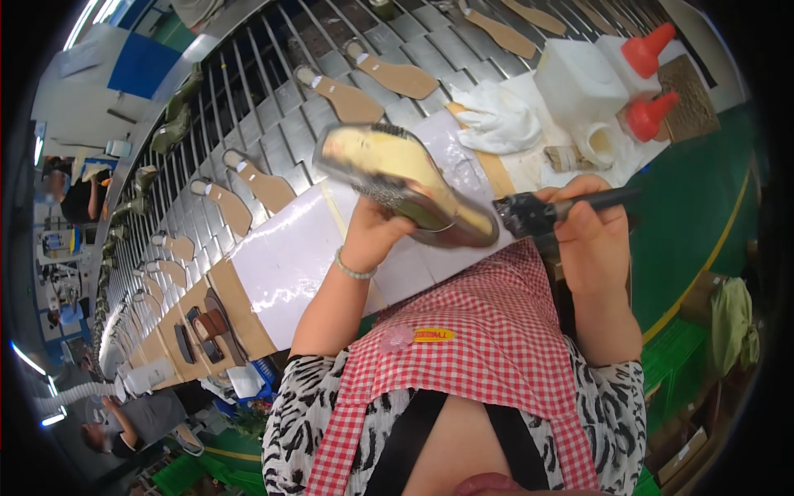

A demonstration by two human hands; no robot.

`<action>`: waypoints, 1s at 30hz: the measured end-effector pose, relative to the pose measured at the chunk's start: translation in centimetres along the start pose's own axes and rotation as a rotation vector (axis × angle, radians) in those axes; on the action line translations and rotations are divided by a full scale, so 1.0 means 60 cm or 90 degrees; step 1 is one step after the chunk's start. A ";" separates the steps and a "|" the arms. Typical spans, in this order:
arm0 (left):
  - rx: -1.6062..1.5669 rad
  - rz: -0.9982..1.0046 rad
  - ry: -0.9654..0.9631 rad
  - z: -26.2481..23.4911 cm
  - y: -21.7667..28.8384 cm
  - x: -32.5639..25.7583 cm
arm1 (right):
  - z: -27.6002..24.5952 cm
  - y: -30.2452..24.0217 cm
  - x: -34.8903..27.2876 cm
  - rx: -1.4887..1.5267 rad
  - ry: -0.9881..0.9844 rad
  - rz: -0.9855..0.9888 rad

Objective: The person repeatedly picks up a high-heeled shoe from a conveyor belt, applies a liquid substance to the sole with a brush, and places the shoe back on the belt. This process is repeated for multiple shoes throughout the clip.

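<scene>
My left hand (374, 231) holds a shoe upper on its last (401, 178), turned sole side up so its pale yellow bottom faces me. A bead bracelet sits on that wrist. My right hand (591, 236) is closed around the dark handle of a black brush (529, 213), whose head touches the heel end of the shoe. Both are raised above a white sheet (289, 256) covering the bench edge. A red checked apron (488, 347) covers my front below the hands.
A slatted metal conveyor (273, 107) carries several tan insole boards (347, 97) past the bench. At the right stand a white container (575, 78), two red-capped bottles (649, 50), a small pot (600, 142) and a white cloth (500, 120). Another person (136, 417) works at lower left.
</scene>
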State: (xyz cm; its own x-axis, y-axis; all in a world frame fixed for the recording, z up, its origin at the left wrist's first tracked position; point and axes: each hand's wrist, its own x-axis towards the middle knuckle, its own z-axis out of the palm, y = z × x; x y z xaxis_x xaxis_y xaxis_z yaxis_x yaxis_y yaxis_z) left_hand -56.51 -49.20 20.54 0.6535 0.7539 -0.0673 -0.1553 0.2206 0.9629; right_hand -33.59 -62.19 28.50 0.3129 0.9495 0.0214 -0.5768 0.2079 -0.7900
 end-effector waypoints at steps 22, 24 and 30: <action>0.011 -0.178 -0.357 0.027 0.031 -0.017 | 0.031 0.021 -0.023 -0.468 -0.196 -0.247; 0.007 -0.201 -0.380 0.026 0.028 -0.017 | 0.027 0.013 -0.026 -0.395 -0.217 -0.138; -0.005 -0.131 -0.359 0.035 0.021 -0.018 | 0.026 0.013 -0.019 -0.350 -0.179 -0.156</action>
State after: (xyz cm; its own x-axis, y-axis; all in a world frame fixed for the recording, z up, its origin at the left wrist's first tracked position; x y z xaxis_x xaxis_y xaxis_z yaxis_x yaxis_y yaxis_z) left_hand -55.87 -51.01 22.37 0.9629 0.2502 -0.1015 0.0126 0.3336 0.9426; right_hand -35.59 -62.72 28.80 0.1335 0.9308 0.3403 -0.0220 0.3460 -0.9380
